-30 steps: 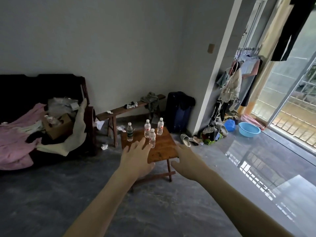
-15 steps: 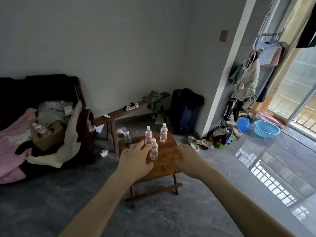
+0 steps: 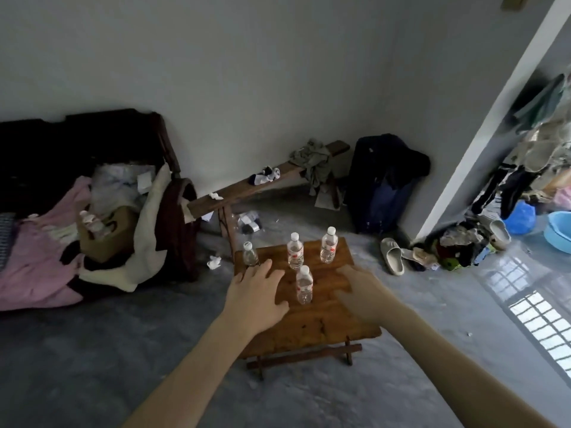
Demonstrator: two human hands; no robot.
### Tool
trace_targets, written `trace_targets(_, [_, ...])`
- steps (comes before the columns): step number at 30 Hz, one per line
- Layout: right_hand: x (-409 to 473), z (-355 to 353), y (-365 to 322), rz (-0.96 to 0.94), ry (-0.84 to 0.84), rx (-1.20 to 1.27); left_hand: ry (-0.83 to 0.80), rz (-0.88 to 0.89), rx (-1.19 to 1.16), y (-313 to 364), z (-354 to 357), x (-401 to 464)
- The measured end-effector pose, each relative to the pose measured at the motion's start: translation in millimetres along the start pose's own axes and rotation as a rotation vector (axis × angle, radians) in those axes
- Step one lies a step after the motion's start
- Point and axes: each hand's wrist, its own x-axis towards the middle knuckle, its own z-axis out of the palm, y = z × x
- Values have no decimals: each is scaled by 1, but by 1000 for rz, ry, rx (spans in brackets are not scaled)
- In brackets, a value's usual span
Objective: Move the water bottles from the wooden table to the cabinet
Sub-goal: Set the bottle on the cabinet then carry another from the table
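So, far left: sofa (image 3: 46, 156) piled with clothes and a cardboard box (image 3: 105, 233). Then left hand (image 3: 256, 296) stretched over the wooden table (image 3: 321, 329), fingers straight and slightly spread, holding nothing. Four water bottles (image 3: 304, 285) standing upright on the tabletop, one between both hands. Right hand (image 3: 360, 291) likewise relaxed, empty. Further right: slipper (image 3: 392, 256), blue basin (image 3: 559, 231).

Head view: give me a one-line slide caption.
Both open hands, left hand and right hand, reach toward four upright water bottles on a small wooden table.
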Motion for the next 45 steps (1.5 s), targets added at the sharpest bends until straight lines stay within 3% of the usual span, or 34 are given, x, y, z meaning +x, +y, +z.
trace_targets(5, [73, 2, 13, 11, -59, 26, -77, 23, 12, -16, 6, 76])
trace_targets(13, [157, 15, 41, 90, -15, 45, -156, 82, 20, -39, 23, 190])
trace_targets(20, [178, 51, 86, 122, -180, 40, -274, 90, -55, -37, 86, 251])
trace_targets(27, [239, 105, 107, -32, -223, 14, -370, -31, -170, -48, 171, 290])
trace_targets(29, [257, 128, 119, 30, -201, 100, -385, -59, -193, -51, 196, 298])
trace_targets(36, [295, 208, 168, 224, -396, 104, -314, -46, -356, -59, 274, 336])
trace_targets(45, [325, 261, 192, 271, -385, 188, -228, 83, -798, -55, 344, 357])
